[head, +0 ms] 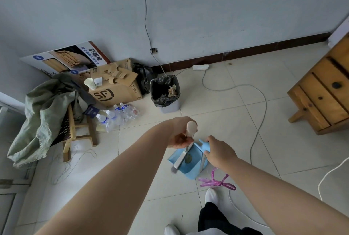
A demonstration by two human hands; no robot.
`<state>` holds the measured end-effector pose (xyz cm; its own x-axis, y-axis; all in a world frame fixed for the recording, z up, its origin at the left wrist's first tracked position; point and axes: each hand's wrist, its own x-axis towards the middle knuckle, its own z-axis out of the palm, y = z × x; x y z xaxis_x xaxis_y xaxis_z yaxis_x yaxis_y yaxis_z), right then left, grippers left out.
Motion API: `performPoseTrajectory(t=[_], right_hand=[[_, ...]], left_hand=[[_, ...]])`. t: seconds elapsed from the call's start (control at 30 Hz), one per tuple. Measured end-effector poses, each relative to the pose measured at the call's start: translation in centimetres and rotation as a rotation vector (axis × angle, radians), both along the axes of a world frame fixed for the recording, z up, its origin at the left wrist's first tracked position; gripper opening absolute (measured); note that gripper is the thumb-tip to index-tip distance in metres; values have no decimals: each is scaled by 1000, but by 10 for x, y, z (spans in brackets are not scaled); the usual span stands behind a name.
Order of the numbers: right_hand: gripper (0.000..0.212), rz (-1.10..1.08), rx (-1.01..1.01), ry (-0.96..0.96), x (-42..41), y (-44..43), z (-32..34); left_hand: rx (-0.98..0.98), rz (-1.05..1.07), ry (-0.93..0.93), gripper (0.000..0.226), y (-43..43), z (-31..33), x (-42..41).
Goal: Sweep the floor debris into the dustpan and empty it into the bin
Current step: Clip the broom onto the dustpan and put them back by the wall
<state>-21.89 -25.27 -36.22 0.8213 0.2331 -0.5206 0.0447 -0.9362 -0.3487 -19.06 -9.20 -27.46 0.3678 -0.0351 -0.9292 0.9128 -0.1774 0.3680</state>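
The blue dustpan (pixel 188 161) stands on the floor, with the bin (pixel 165 93) well beyond it. The right hand (pixel 220 152) grips its handle; the left hand (pixel 179 138) holds the broom (pixel 182 156), bristles inside the pan. Keep the pan's lip flat and sweep with short strokes.

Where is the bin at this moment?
In the head view the bin stands on the floor just left of centre, near the wall, right of the cardboard box and beyond the dustpan.
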Motion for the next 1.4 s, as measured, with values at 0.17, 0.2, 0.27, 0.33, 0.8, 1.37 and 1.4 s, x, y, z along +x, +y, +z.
performPoseTrajectory(t=[0.17, 0.2, 0.27, 0.33, 0.8, 1.37, 1.4], right_hand=[[37, 1, 38, 9, 0, 3, -1], [38, 0, 43, 12, 1, 2, -2], [39, 1, 53, 17, 3, 2, -3], [39, 7, 64, 21, 5, 2, -4], [53, 9, 96, 57, 12, 3, -2], [67, -40, 108, 71, 9, 4, -1], [67, -38, 104, 68, 9, 4, -1]], left_hand=[[-48, 23, 7, 18, -5, -4, -6], [-51, 9, 7, 19, -5, -5, -8], [-61, -9, 4, 22, -5, -6, -10], [-69, -17, 3, 23, -6, -6, -11], [-52, 32, -18, 19, -2, 7, 12], [82, 97, -165, 30, -13, 46, 16], [86, 95, -167, 30, -12, 46, 15]])
